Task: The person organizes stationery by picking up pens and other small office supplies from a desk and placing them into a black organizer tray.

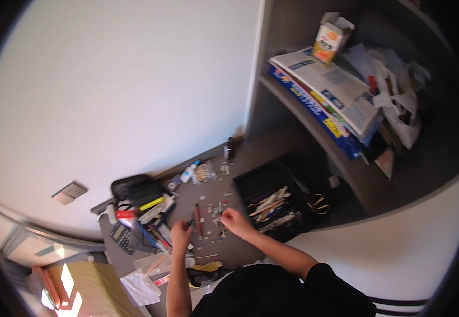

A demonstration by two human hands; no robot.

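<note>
Over the grey-brown desk (187,197), my left hand (180,235) is closed with a small dark object (190,224) at its fingertips, too small to name. To its right, my right hand (235,222) is closed in a pinch; whatever it grips is hidden or too small to make out. Between the hands lies a thin reddish-brown pen-like stick (199,219). Many tiny pieces, white, grey and red, are scattered around it, several of them right beside my right fingers.
An open black case (245,191) with sticks and tools stands at right, below a shelf bearing newspapers (324,87), a carton (329,42) and plastic bags. At left are a calculator (121,239) and a black pouch (134,189). A white cloth (141,288) lies near.
</note>
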